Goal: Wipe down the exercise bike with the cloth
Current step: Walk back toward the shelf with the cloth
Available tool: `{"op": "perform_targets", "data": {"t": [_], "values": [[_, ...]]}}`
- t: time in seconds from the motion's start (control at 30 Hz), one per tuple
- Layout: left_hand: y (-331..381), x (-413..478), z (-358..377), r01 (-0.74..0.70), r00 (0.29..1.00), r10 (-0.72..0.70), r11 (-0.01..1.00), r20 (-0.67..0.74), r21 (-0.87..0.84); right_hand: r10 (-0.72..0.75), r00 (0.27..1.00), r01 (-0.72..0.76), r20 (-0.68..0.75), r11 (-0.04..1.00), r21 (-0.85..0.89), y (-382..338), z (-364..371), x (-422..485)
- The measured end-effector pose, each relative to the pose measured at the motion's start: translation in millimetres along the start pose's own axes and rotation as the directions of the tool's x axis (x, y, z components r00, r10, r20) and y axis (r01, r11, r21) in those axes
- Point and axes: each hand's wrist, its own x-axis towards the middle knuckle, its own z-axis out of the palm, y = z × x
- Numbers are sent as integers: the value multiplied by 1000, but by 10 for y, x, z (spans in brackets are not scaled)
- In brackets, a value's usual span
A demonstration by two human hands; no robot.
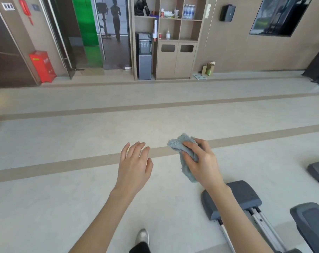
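- a pale floor [63, 198] crossed by darker brown stripes is seen across most of the view.
- a wooden shelf unit [177, 57] is set against the far wall, with bottles and cups on its upper shelves and two doors below.
- the exercise bike [246, 196] is seen only in part at the lower right (grey padded ends and silver rails resting on the floor); its nearest grey end is partly hidden by the right forearm.
- a red cabinet [42, 65] is stood on the floor at the far left, beside a dark door.
- a grey water dispenser [145, 55] is placed just left of the shelf unit.
- the left hand [135, 167] is held out over the floor, palm down, with the fingers straight and loosely spread; nothing is held by it.
- the right hand [202, 161] is raised just beside the left, its fingers and thumb curled round the cloth.
- the blue-grey cloth [180, 143] is bunched in the right hand, above the floor and apart from the bike, with one end sticking out past the fingertips and the other hanging below the palm.
- a light shoe [142, 235] is seen on the floor at the bottom edge.
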Motion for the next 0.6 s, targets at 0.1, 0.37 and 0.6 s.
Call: {"op": "perform_targets", "data": {"t": [0.1, 0.37, 0.6], "values": [[-208, 590, 424, -11, 1000, 11, 1000, 3, 0, -7, 1000, 7, -22, 1000, -4, 295, 240, 562], [-864, 2496, 1382, -55, 998, 55, 998, -23, -19, -8, 998, 8, -62, 1000, -8, 896, 875, 2541], [-1170, 3999, 2185, -102, 994, 100, 993, -34, -57, 7, 995, -11, -98, 999, -33, 1545, 1249, 4013]]}}
